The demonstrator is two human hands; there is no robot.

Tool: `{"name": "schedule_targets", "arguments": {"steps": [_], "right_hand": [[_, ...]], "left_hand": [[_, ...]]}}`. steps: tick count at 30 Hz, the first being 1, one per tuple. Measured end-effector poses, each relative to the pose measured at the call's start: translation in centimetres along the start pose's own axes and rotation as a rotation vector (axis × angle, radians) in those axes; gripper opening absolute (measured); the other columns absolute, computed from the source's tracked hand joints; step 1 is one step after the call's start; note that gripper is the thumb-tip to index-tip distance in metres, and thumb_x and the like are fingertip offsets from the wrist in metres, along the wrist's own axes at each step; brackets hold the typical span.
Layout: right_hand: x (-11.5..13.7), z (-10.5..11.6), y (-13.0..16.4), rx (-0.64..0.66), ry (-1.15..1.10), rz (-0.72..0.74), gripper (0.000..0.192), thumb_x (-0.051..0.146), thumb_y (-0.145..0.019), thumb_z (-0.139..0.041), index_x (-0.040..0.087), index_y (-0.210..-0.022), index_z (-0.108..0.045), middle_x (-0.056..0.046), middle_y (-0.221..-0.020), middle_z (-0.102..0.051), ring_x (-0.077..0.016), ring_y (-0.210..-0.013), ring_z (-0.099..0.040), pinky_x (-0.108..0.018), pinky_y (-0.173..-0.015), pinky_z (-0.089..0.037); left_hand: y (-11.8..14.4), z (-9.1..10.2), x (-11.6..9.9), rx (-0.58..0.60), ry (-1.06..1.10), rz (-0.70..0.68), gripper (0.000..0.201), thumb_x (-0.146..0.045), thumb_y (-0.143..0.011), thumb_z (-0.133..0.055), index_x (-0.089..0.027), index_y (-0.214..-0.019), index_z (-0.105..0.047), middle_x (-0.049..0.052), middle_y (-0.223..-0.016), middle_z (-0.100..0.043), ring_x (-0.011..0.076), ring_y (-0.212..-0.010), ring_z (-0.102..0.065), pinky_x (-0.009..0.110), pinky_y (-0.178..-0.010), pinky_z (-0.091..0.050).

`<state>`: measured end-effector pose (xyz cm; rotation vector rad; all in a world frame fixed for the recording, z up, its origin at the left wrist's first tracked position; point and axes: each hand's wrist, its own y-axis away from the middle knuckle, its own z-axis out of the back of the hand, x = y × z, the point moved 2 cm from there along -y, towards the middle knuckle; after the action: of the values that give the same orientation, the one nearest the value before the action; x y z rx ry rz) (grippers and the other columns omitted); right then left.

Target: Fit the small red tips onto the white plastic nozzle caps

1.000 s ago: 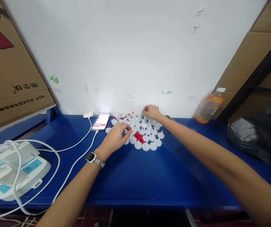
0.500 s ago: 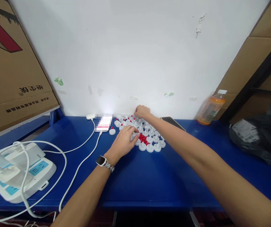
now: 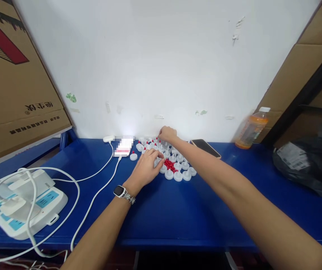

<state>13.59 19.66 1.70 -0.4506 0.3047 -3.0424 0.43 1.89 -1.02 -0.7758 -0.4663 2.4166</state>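
Note:
Many white plastic nozzle caps (image 3: 178, 176) stand in a cluster on the blue table; those toward the far left carry small red tips (image 3: 133, 153). A heap of loose red tips (image 3: 169, 164) lies among them. My left hand (image 3: 149, 165), with a watch on its wrist, rests at the cluster's near left edge. Its thumb and forefinger are bent and apart beside a white cap. Over the far edge, my right hand (image 3: 167, 134) is closed in a pinch above the caps. Whatever is between its fingertips is hidden.
Left of the caps lies a lit phone (image 3: 123, 147) on a white cable. A power strip (image 3: 37, 210) with looped cables sits at the left. Behind my right forearm is a dark phone (image 3: 205, 147). A bottle (image 3: 252, 128) and a black bag (image 3: 307, 165) stand at right.
My right hand has shifted slightly left and stays low over the far caps. My left hand has hardly moved. The view has tilted a little.

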Motion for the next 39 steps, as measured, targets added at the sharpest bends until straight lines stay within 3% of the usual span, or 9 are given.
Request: {"name": "schedule_targets", "arguments": {"steps": [5, 8, 12, 15, 20, 25, 31, 35, 39], "right_hand": [[-0.8, 2.9, 2.8, -0.120, -0.092, 0.003, 0.021, 0.034, -0.086, -0.057, 0.025, -0.097, -0.073, -0.006, -0.105, -0.075, -0.0239, -0.101, -0.068, -0.034, -0.087, -0.048], [-1.9, 4.7, 6.9, -0.214, -0.394, 0.042, 0.021, 0.040, -0.085, -0.059, 0.021, -0.085, -0.068, -0.004, -0.089, -0.075, -0.0200, -0.085, -0.067, -0.031, -0.077, -0.048], [-2.7, 4.4, 13.1, -0.079, -0.897, 0.175, 0.028, 0.047, -0.086, -0.058, 0.019, -0.079, -0.058, -0.003, -0.072, -0.069, -0.0138, -0.060, -0.058, -0.026, -0.059, -0.043], [-2.9, 3.4, 16.4, 0.003, -1.063, 0.185, 0.033, 0.053, -0.086, -0.056, 0.021, -0.078, -0.052, 0.001, -0.065, -0.061, -0.0126, -0.054, -0.051, -0.026, -0.053, -0.039], [-2.9, 3.6, 18.4, -0.128, -0.864, 0.286, 0.039, 0.053, -0.096, -0.040, 0.022, -0.073, -0.046, 0.003, -0.065, -0.050, -0.0141, -0.063, -0.048, -0.027, -0.062, -0.037], [-2.4, 3.6, 18.5, -0.051, -0.943, 0.286, 0.049, 0.060, -0.096, -0.033, 0.022, -0.067, -0.043, 0.003, -0.060, -0.044, -0.0141, -0.060, -0.044, -0.028, -0.059, -0.034], [-2.8, 4.7, 18.6, -0.178, -0.861, 0.279, 0.053, 0.063, -0.096, -0.034, 0.023, -0.063, -0.039, 0.002, -0.056, -0.041, -0.0137, -0.056, -0.040, -0.029, -0.056, -0.032], [-4.9, 6.0, 17.9, -0.314, -0.801, 0.200, 0.050, 0.058, -0.098, -0.032, 0.023, -0.063, -0.037, 0.003, -0.054, -0.038, -0.0143, -0.053, -0.038, -0.029, -0.055, -0.031], [-5.5, 5.5, 17.6, -0.147, -0.465, 0.275, 0.039, 0.045, -0.096, -0.045, 0.022, -0.064, -0.048, 0.001, -0.063, -0.054, -0.0158, -0.062, -0.050, -0.028, -0.060, -0.033]], "left_hand": [[-0.1, 0.4, -0.1, -0.058, -0.002, -0.020, 0.018, -0.035, -0.098, -0.048, -0.022, -0.105, -0.058, 0.007, -0.109, -0.062, 0.0244, -0.105, -0.058, 0.043, -0.095, -0.046], [0.0, 0.8, -0.5, -0.146, 0.016, -0.015, 0.027, -0.036, -0.098, -0.049, -0.021, -0.121, -0.051, 0.009, -0.120, -0.058, 0.0239, -0.108, -0.057, 0.041, -0.095, -0.048], [0.2, 0.7, -1.1, -0.209, 0.076, 0.012, 0.044, -0.039, -0.096, -0.054, -0.023, -0.135, -0.041, 0.011, -0.132, -0.052, 0.0226, -0.108, -0.058, 0.040, -0.094, -0.050], [0.2, 0.2, -1.7, -0.149, 0.127, -0.016, 0.043, -0.040, -0.096, -0.054, -0.023, -0.134, -0.043, 0.010, -0.127, -0.056, 0.0220, -0.105, -0.059, 0.038, -0.091, -0.051], [0.3, 0.2, -2.5, -0.143, 0.218, -0.089, 0.036, -0.037, -0.099, -0.050, -0.022, -0.131, -0.046, 0.008, -0.116, -0.061, 0.0166, -0.092, -0.060, 0.030, -0.082, -0.051], [0.5, 0.3, -2.8, -0.139, 0.264, -0.129, 0.037, -0.036, -0.098, -0.053, -0.023, -0.132, -0.049, 0.007, -0.115, -0.061, 0.0142, -0.085, -0.058, 0.028, -0.078, -0.049], [0.0, 0.2, -2.8, -0.153, 0.464, 0.013, 0.034, -0.047, -0.098, -0.049, -0.023, -0.122, -0.052, 0.000, -0.080, -0.056, 0.0134, -0.072, -0.054, 0.026, -0.068, -0.046], [-0.2, 1.8, -0.9, -0.334, 0.550, 0.130, 0.039, -0.053, -0.102, -0.031, -0.021, -0.095, -0.052, -0.001, -0.073, -0.048, 0.0133, -0.069, -0.050, 0.027, -0.067, -0.044], [-0.2, 2.0, 0.3, -0.203, 0.422, 0.120, 0.032, -0.050, -0.096, -0.049, -0.022, -0.111, -0.055, 0.002, -0.090, -0.058, 0.0142, -0.077, -0.054, 0.027, -0.069, -0.045]]}}
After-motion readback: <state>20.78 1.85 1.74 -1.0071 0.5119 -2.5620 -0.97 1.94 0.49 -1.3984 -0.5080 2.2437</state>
